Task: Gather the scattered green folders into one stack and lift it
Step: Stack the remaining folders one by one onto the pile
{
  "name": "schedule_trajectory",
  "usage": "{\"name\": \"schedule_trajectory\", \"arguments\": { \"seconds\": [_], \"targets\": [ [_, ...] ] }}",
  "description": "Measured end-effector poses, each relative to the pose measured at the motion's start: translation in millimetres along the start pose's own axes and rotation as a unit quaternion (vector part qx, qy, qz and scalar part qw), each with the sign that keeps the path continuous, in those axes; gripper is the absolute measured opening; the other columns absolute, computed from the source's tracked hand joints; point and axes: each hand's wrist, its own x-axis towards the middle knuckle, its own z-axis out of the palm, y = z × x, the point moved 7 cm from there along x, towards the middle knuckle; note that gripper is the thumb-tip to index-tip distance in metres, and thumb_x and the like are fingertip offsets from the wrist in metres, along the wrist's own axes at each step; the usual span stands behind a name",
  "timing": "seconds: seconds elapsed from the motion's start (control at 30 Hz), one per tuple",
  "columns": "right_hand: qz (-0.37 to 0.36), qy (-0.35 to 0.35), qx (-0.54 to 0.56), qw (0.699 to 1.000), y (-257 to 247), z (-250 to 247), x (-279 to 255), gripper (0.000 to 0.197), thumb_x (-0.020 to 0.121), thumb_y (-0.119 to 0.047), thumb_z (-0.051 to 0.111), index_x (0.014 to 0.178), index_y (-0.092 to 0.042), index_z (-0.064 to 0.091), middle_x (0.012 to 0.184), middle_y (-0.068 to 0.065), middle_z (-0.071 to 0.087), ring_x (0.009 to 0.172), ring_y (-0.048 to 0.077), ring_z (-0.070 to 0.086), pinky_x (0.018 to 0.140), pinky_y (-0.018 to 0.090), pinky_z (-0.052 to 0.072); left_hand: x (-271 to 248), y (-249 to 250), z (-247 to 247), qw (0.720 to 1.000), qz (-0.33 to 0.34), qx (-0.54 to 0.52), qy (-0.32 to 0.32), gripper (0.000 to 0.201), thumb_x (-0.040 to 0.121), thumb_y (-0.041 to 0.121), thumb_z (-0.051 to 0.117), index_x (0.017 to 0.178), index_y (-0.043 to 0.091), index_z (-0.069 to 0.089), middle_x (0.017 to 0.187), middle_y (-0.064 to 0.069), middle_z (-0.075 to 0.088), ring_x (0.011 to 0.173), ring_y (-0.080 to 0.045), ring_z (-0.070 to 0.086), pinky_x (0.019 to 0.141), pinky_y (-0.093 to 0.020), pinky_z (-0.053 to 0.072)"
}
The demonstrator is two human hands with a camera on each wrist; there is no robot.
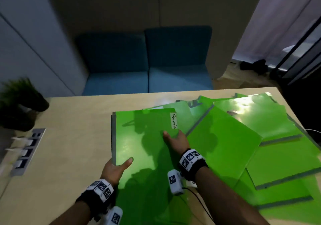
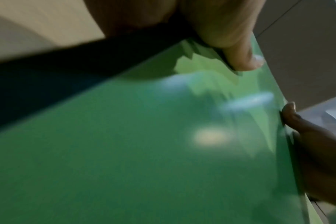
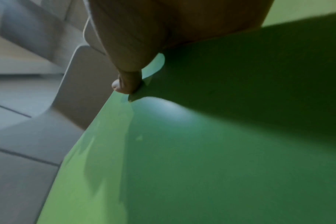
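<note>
Head view: left hand (image 1: pixel 116 170) and right hand (image 1: pixel 175 140) fingers pinch "Permits" folder (image 1: pixel 139 138) edges.

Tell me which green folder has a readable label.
The folder held by both hands: its white tab reads "Permits". No label can be read on the folders fanned out to the right.
</note>
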Motion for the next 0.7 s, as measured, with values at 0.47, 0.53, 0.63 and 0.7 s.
{"name": "schedule_trajectory", "arguments": {
  "seconds": [0.47,0.53,0.63,0.7],
  "targets": [
    [0.175,0.255,-0.351,0.884,11.2,-155.0,17.7,0.091,0.084,-0.055,0.064,0.153,-0.017,0.016,0.161,0.016,0.002,0.148,0.036,0.002,0.108,0.074,0.013,47.4,-19.4,-145.2,0.979,-0.123,0.039,0.158,0.096,0.072,0.053,0.072,0.14,-0.004,0.034,0.139,-0.028,0.043,0.12,-0.043,0.047,0.099,-0.043,0.038],
    [0.15,0.225,-0.392,0.879,30.7,-148.7,16.4,0.089,0.087,-0.058,0.057,0.154,-0.02,0.012,0.162,0.013,-0.003,0.149,0.033,-0.003,0.108,0.074,0.013,56.4,-24.5,-166.3,0.974,-0.138,0.06,0.167,0.099,0.073,0.054,0.07,0.142,-0.004,0.029,0.142,-0.029,0.039,0.123,-0.044,0.045,0.1,-0.045,0.037],
    [0.05,0.154,-0.523,0.837,27.0,-111.3,19.4,0.084,0.09,-0.064,0.045,0.155,-0.028,0.006,0.163,0.006,-0.008,0.15,0.027,-0.005,0.113,0.068,0.012,66.9,-38.4,-182.3,0.968,-0.175,0.074,0.161,0.11,0.067,0.063,0.069,0.144,-0.004,0.025,0.146,-0.029,0.034,0.126,-0.044,0.042,0.105,-0.048,0.036],
    [-0.021,0.082,-0.583,0.808,17.8,-74.0,24.3,0.081,0.092,-0.064,0.042,0.154,-0.031,0.003,0.163,0.003,-0.01,0.15,0.025,-0.007,0.114,0.062,0.008,72.2,-54.6,-182.0,0.965,-0.208,0.089,0.135,0.119,0.058,0.076,0.063,0.14,-0.005,0.034,0.14,-0.029,0.041,0.113,-0.043,0.05,0.097,-0.049,0.041]
  ]
}}
